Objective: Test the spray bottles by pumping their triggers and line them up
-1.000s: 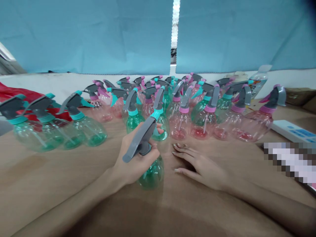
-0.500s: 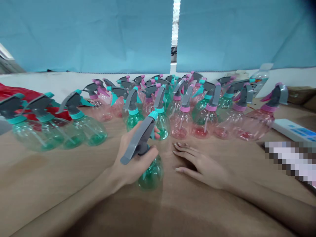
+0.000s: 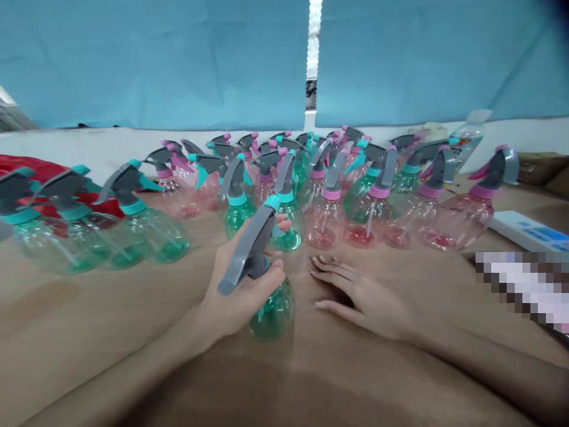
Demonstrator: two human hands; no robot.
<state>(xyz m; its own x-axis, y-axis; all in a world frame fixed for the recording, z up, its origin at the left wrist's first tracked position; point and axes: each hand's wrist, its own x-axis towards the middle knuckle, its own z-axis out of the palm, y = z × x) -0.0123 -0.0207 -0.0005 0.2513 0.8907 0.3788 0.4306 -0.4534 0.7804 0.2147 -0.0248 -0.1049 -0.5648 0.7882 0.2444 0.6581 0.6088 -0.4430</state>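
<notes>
My left hand (image 3: 235, 290) is closed round the neck of a green spray bottle (image 3: 273, 314) with a grey trigger head and a turquoise nozzle. Its bottle stands on the wooden table, the nozzle pointing away from me. Some fingertips show beyond the head, while the others are hidden behind it. To the right, my right hand (image 3: 360, 293) lies on the tabletop with fingers stretched out and holds nothing. Just beyond my hands are another green spray bottle (image 3: 287, 222) and a pink spray bottle (image 3: 324, 219).
Several more green and pink bottles crowd the back. A group of green bottles (image 3: 164, 234) stands at left before a red bag (image 3: 26, 160). At right lie a white box with blue markings (image 3: 533, 231) and a blurred-out flat object (image 3: 520, 284). A clear plastic bottle (image 3: 466, 139) stands behind.
The view has shifted slightly. Fingertips of my left hand beyond the spray head stretch out a little more. My right hand stays where it was.
</notes>
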